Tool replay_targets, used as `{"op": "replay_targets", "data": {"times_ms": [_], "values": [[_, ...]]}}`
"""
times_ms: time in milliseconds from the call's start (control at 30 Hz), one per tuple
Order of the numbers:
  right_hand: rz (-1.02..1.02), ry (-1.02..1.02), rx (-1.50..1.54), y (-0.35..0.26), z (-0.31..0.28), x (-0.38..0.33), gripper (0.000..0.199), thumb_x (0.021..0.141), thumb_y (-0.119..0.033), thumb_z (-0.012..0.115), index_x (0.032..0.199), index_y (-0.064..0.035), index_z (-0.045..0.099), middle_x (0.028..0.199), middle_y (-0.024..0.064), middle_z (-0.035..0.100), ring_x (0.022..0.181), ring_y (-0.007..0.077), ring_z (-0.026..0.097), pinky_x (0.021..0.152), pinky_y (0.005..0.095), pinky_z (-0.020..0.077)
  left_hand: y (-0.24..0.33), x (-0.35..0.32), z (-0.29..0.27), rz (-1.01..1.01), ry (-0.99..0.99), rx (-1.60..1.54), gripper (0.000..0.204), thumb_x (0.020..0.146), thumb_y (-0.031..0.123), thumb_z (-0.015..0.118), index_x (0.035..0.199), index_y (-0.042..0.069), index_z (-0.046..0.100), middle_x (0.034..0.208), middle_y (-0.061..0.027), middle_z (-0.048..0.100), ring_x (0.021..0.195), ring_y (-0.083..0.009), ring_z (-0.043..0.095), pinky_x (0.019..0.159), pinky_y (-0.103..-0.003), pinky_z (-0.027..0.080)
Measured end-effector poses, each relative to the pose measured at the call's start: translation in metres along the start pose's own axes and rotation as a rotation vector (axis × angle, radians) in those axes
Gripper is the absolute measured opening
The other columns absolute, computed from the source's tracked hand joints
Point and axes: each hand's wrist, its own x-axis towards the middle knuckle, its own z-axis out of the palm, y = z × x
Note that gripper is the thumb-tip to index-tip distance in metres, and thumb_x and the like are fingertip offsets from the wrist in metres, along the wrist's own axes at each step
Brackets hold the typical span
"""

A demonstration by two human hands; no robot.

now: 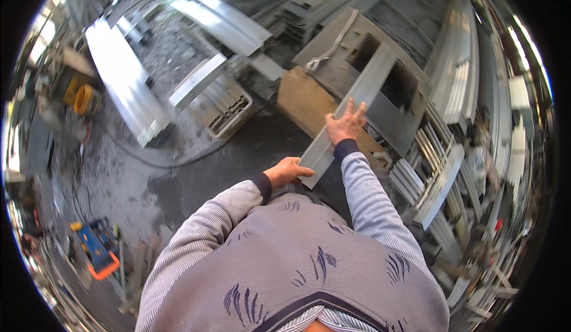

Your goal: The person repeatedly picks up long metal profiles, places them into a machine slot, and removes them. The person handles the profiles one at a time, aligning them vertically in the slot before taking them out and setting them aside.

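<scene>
While the left hand (285, 172) clamps the metal profile (373, 79) at one end, the right hand (346, 127) spreads farther along.

Glare on metal panels (122, 82), fisheye-bent edges

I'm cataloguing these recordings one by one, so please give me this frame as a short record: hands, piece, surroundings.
left hand: left hand grips the near end of the metal profile
right hand: right hand lies spread on the profile, farther along
piece: long, straight, grey; far end over a metal box, contact unclear
left side: yellow container, blue-and-orange tool
right side: stacked long metal lengths
</scene>
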Motion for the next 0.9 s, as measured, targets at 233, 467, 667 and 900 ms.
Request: {"op": "replay_targets", "data": {"times_ms": [233,467,667,900], "values": [[0.032,0.053,-0.021,0.025,-0.011,0.082,0.085,0.081,-0.039,0.074,0.157,-0.0115,0.049,0.162,0.0231,0.030,0.147,0.0488,0.032,0.121,0.0576,0.0324,0.070,0.060,0.016,-0.011,-0.030,0.051,0.035,0.100,0.032,0.074,0.125,0.008,0.072,0.114,-0.0031,0.075,0.099,-0.0129,0.068,0.083,-0.030,0.054],[0.052,0.054,-0.037,0.062,-0.022,0.183,0.083,0.081,-0.039,0.075,0.155,-0.0095,0.053,0.161,0.0220,0.035,0.150,0.0423,0.030,0.123,0.0535,0.0294,0.136,0.142,0.042,-0.015,-0.049,0.042,0.031,0.102,0.031,0.073,0.122,0.008,0.071,0.108,-0.0002,0.073,0.089,-0.0101,0.064,0.078,-0.025,0.051],[0.042,0.038,-0.015,0.062,-0.019,0.234,0.082,0.082,-0.041,0.072,0.156,-0.0095,0.052,0.161,0.0235,0.036,0.152,0.0442,0.028,0.125,0.0546,0.0255,0.167,0.186,0.035,-0.026,-0.015,-0.025,0.032,0.099,0.029,0.078,0.123,0.009,0.070,0.110,-0.0011,0.073,0.093,-0.0127,0.067,0.079,-0.029,0.054],[0.013,0.030,-0.026,0.029,-0.004,0.207,0.078,0.088,-0.041,0.072,0.156,-0.0086,0.051,0.161,0.0221,0.035,0.151,0.0475,0.028,0.125,0.0559,0.0262,0.150,0.160,0.012,-0.002,0.034,-0.009,0.034,0.096,0.030,0.081,0.122,0.010,0.070,0.110,-0.0003,0.074,0.095,-0.0131,0.067,0.083,-0.031,0.053]]}}
